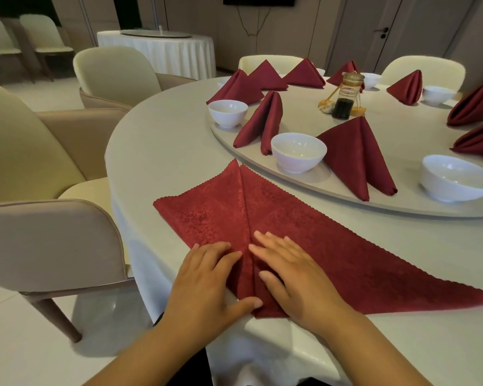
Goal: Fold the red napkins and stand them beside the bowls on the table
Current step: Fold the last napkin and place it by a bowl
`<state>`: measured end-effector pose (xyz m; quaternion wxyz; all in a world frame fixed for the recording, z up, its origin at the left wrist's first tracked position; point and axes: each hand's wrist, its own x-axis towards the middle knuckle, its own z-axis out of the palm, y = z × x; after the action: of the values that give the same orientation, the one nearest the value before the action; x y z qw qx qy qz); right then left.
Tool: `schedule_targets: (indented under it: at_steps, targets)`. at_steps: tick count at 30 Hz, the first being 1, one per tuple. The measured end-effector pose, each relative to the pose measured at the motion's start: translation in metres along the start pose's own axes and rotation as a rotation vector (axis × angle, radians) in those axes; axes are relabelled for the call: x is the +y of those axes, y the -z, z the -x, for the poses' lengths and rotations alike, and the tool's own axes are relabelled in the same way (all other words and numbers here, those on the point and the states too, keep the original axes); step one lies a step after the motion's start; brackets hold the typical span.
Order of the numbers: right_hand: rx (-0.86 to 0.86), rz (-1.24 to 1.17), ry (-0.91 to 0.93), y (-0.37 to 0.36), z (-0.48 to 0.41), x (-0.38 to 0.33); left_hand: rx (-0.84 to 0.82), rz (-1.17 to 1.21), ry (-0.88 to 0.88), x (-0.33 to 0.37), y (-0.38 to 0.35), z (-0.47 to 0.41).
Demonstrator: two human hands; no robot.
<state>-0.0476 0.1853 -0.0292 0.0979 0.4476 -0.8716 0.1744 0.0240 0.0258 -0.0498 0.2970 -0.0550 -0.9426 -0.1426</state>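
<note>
My left hand [207, 277] and right hand [293, 277] press flat, fingers straight, on the napkin [304, 218], either side of its crease at the tip farthest from the bowl [299, 151]. That crease runs away toward the bowl, and the long unfolded wing lies on my right hand's side.

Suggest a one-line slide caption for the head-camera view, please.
Left hand and right hand press a half-folded dark red cloth napkin flat on the white-clothed round table.

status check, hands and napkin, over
Left hand and right hand flat, pressing the centre fold. Red napkin partly folded, lying flat, not yet stood. Nearest bowl apart from it, on the turntable.
</note>
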Motion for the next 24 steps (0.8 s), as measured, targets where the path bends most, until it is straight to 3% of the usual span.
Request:
schedule_targets:
  at_steps: [4,7,14,21,24]
  targets:
    - [0.029,-0.047,-0.002,0.017,0.01,-0.003,0.085,0.136,-0.171,0.01,0.004,0.007]
    - [-0.095,0.126,0.045,0.015,0.033,-0.008,0.054,0.118,-0.22,0.013,0.0,0.011]
    - [-0.37,0.278,-0.22,0.032,0.076,0.023,0.073,0.061,-0.226,0.012,0.0,0.011]
    - [-0.179,0.123,-0.512,0.083,0.133,0.096,0.089,0.086,-0.264,0.009,-0.002,0.012]
    - [-0.097,0.224,-0.496,0.097,0.157,0.103,0.105,0.088,-0.31,0.008,-0.003,0.01]
